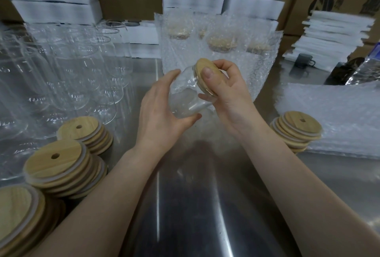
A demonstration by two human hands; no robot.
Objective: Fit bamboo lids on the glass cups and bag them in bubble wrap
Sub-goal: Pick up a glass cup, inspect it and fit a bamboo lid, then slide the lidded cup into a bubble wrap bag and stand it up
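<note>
Cup point(190, 96) is mid-frame, held off the table point(205, 205), tilted with its mouth to the upper right. Lid point(202, 75) sits on the mouth. Can't tell if it's fully seated; looks like the press-on step. Left hand point(160, 113) is curled round the cup base. Right hand point(230, 96) grips the lid rim, thumb flat on the lid top. This cup isn't bagged yet. Bubble wrap point(207, 127) lies on the table just under the hands, probably the next bag, but I can't confirm. Done so far: a cluster of bagged cups point(218, 45) upper centre, right behind the hands, lids showing through the wrap; exact count unclear, several at least. Left to do: a big block of bare cups point(67, 67) upper left, none lidded, well more than the finished lot. Supplies look fine: lid stacks point(59, 164) lower left, another lid stack point(296, 131) at right, touching a flat pile of bags point(339, 117). My read is early to middle of the batch, with most of the work ahead.
</note>
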